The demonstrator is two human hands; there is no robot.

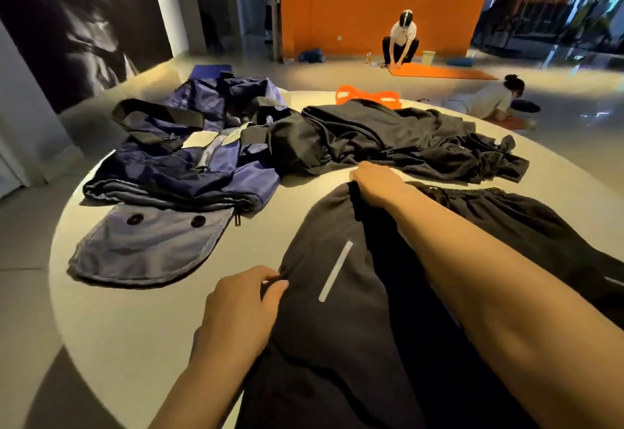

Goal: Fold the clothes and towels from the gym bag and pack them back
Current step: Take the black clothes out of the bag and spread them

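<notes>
Tabletop (141, 344): both hands (236, 307) gripping shorts (337, 327).

My left hand (241, 303) pinches the black shorts' (324, 344) edge at six o'clock; my right hand (374, 180) grips their far end. The navy gym bag (189, 172) lies at ten o'clock on the surface (135, 327).

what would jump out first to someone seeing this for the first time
Two bare arms reach in from the bottom: the left hand pinches the near edge of a black garment with a white stripe, and the right hand grips its far end. To the left on the round table sprawls an open blue gym bag, with a rumpled black heap behind. The orange wall glows at the back.
</notes>
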